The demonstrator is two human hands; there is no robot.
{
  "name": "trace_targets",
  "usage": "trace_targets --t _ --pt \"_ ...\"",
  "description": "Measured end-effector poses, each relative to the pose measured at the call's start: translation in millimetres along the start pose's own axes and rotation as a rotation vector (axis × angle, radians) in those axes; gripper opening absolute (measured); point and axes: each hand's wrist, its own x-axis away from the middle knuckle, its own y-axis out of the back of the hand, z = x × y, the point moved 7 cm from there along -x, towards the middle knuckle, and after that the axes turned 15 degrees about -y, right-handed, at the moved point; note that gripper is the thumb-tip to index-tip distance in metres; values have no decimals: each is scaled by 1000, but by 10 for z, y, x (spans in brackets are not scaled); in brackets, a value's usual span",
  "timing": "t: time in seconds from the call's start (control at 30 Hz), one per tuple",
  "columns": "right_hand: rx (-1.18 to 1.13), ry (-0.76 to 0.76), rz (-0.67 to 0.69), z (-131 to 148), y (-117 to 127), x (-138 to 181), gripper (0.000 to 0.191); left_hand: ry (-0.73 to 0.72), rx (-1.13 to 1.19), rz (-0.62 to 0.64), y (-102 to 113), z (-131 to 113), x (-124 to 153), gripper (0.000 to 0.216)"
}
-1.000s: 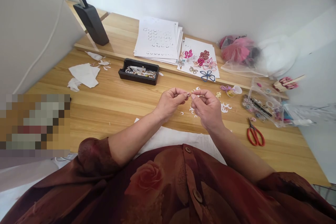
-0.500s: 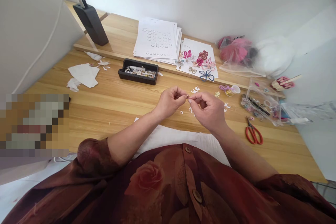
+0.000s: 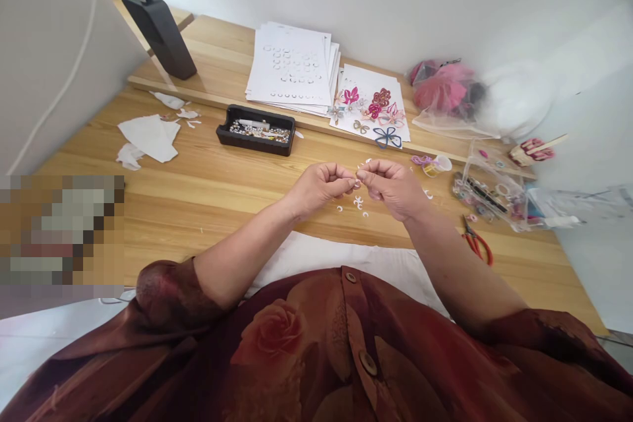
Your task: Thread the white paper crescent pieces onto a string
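Note:
My left hand [image 3: 322,186] is closed in a pinch above the table, and a small whitish piece [image 3: 357,184] shows at its fingertips. Thumb and forefinger of my right hand [image 3: 390,184] are pressed together right beside it, almost touching the left fingertips. Whatever the right pinch holds is too small to make out. Several white crescent-shaped cutouts [image 3: 359,202] lie on the wooden table [image 3: 247,191] just below and between the hands. Others are partly covered by my right hand.
A black tray [image 3: 255,145] of beads stands behind my left hand. Paper sheets [image 3: 291,72] and flower shapes [image 3: 382,97] lie on the raised shelf. To the right are a small cup [image 3: 438,165], a clear box [image 3: 489,184] and red-handled pliers [image 3: 479,245]. White scraps [image 3: 151,137] lie left.
My right hand has shifted up slightly, and its fingertips now sit a little higher than the left ones. The view has moved a little; more of the pliers is hidden by my right forearm.

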Motion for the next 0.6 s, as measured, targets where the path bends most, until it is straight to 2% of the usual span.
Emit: trace_targets --t 0.13,0.37,0.6 --pt "-181 -126 71 -163 -85 33 40 7 0 -69 38 22 -4 28" --pt "-258 -111 -18 -210 -152 123 24 5 -6 -152 80 48 -1 24" --pt "-289 -134 -46 -233 -158 156 33 -12 -23 -177 90 40 10 23"
